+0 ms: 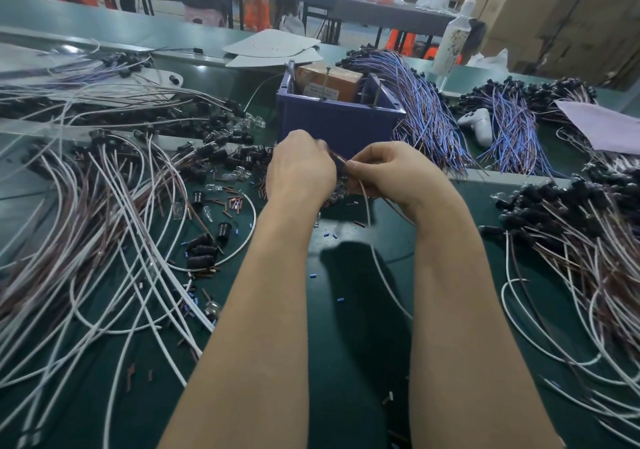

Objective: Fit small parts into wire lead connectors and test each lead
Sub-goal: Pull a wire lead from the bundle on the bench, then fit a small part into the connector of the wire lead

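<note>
The left forearm (263, 310) and right forearm (460, 310) are bare along their whole visible length, from the bottom edge of the view up to the wrists. The left hand (301, 168) and right hand (391, 174) are likewise bare. The left hand's fingertips (320, 143) are motion-blurred, so the nails cannot be made out.

Nothing legible: the white label (323, 93) on the brown box (346, 79) (in the blue bin (332, 126)) is blurred.
</note>
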Available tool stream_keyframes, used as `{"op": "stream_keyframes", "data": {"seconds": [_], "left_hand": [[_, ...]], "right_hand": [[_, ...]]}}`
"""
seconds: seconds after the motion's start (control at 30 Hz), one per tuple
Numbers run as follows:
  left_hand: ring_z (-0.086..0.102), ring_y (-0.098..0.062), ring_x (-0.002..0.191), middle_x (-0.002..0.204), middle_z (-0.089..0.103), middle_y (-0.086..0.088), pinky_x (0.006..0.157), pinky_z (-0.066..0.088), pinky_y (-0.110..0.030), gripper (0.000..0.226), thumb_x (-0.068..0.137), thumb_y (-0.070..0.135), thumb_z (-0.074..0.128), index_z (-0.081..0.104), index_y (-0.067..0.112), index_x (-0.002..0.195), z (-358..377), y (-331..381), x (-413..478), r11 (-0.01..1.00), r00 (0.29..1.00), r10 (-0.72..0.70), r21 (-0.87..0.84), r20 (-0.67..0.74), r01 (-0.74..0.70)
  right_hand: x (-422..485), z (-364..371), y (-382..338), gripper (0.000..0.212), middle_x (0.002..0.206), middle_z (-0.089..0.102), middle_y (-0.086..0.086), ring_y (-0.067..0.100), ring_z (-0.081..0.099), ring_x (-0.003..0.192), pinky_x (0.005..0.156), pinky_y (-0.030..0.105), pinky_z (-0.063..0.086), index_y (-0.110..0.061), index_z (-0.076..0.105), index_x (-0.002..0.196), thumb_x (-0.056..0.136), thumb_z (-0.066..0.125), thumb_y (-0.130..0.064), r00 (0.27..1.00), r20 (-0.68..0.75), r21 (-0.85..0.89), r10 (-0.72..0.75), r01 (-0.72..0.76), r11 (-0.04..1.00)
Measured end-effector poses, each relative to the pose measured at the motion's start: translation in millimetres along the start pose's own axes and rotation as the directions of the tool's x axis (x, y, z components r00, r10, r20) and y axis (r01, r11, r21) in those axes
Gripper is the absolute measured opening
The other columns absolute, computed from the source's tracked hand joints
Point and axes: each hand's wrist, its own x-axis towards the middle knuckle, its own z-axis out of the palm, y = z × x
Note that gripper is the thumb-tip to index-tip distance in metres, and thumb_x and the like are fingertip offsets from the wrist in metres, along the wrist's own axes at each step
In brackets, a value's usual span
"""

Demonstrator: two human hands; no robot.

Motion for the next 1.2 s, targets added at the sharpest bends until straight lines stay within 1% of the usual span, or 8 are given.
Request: {"op": "stream_keyframes", "data": {"seconds": [0.17, 0.33, 0.4, 0.5, 0.6, 0.73, 0.93, 1.2], "left_hand": [[0.058, -0.032, 0.107, 0.115, 0.064, -0.014, 0.087, 0.044, -0.033, 0.026, 0.096, 0.016, 0.043, 0.062, 0.008, 0.111, -24.9, -14.3, 9.2, 0.997, 0.965, -0.071, -0.036, -0.253, 0.064], [0.053, -0.031, 0.116, 0.124, 0.061, -0.009, 0.100, 0.044, -0.042, 0.030, 0.091, 0.016, 0.045, 0.065, 0.020, 0.112, -13.7, -11.9, 1.2, 0.994, 0.992, -0.002, 0.108, 0.122, -0.012], [0.059, -0.027, 0.107, 0.116, 0.065, -0.010, 0.094, 0.048, -0.039, 0.028, 0.097, 0.021, 0.042, 0.066, 0.014, 0.111, -14.4, -8.3, 1.4, 0.994, 0.980, 0.111, -0.034, 0.164, -0.107], [0.069, -0.014, 0.079, 0.092, 0.073, -0.005, 0.073, 0.055, -0.028, 0.034, 0.101, 0.029, 0.039, 0.067, 0.012, 0.097, -20.4, 0.9, -4.4, 0.935, 0.925, 0.191, -0.349, 0.328, -0.069], [0.072, -0.015, 0.077, 0.080, 0.075, -0.002, 0.071, 0.058, -0.029, 0.026, 0.099, 0.028, 0.047, 0.067, 0.014, 0.090, -23.9, 3.3, -6.9, 0.937, 0.872, 0.262, -0.326, 0.415, -0.127], [0.063, -0.001, 0.053, 0.060, 0.069, 0.004, 0.049, 0.047, -0.012, 0.019, 0.095, 0.014, 0.055, 0.065, 0.015, 0.080, -27.8, 2.9, -8.6, 0.933, 0.877, 0.265, -0.336, 0.402, -0.128], [0.053, 0.001, 0.039, 0.050, 0.066, 0.005, 0.043, 0.045, -0.012, 0.018, 0.091, 0.005, 0.052, 0.065, 0.007, 0.079, -35.0, 6.3, -7.4, 0.926, 0.947, 0.150, -0.376, 0.285, -0.033], [0.048, 0.004, 0.035, 0.058, 0.069, 0.005, 0.039, 0.037, -0.010, 0.024, 0.085, 0.002, 0.047, 0.065, 0.008, 0.070, -33.3, 0.7, -1.8, 0.970, 0.985, 0.105, -0.233, 0.135, -0.071]], "right_hand": [[-3.9, -8.9, -1.1, 0.013, 0.064, 0.067, -0.002, 0.002, 0.062, 0.053, 0.053, 0.014, 0.047, -0.014, 0.062, 0.080, 0.091, 0.060, -0.010, 0.991, -0.132, 0.170, 0.001, 0.022, 0.985], [-2.9, 5.8, -18.5, 0.013, 0.058, 0.051, -0.010, 0.006, 0.047, 0.057, 0.053, 0.013, 0.040, -0.024, 0.065, 0.073, 0.085, 0.068, -0.023, 0.977, -0.177, 0.137, -0.123, 0.148, 0.979], [-3.1, 5.9, -20.6, 0.014, 0.058, 0.052, -0.009, 0.004, 0.047, 0.052, 0.049, 0.013, 0.039, -0.024, 0.065, 0.073, 0.086, 0.068, -0.022, 0.969, -0.206, 0.195, -0.134, 0.175, 0.965], [-3.0, 6.5, -22.3, 0.012, 0.060, 0.057, -0.004, 0.005, 0.052, 0.048, 0.052, 0.020, 0.043, -0.020, 0.063, 0.077, 0.088, 0.065, -0.016, 0.956, -0.266, 0.324, -0.122, 0.208, 0.923], [-2.1, 5.9, -20.8, 0.011, 0.065, 0.061, 0.002, 0.007, 0.057, 0.050, 0.053, 0.020, 0.048, -0.015, 0.061, 0.080, 0.090, 0.062, -0.010, 0.946, -0.309, 0.425, -0.093, 0.225, 0.877], [-4.0, 3.6, -18.7, 0.009, 0.071, 0.067, 0.007, 0.011, 0.063, 0.056, 0.057, 0.021, 0.052, -0.011, 0.059, 0.084, 0.093, 0.058, -0.009, 0.975, -0.221, 0.607, -0.010, 0.146, 0.781], [-4.0, -4.9, -13.0, 0.015, 0.059, 0.066, 0.000, 0.005, 0.058, 0.049, 0.051, 0.015, 0.050, -0.009, 0.059, 0.082, 0.095, 0.054, -0.008, 0.976, -0.202, 0.674, 0.082, 0.078, 0.735], [1.5, -3.1, 4.0, 0.008, 0.065, 0.063, 0.011, 0.006, 0.048, 0.033, 0.038, 0.014, 0.041, -0.012, 0.046, 0.093, 0.101, 0.043, -0.014, 0.946, -0.257, 0.525, 0.199, -0.036, 0.850]]}}
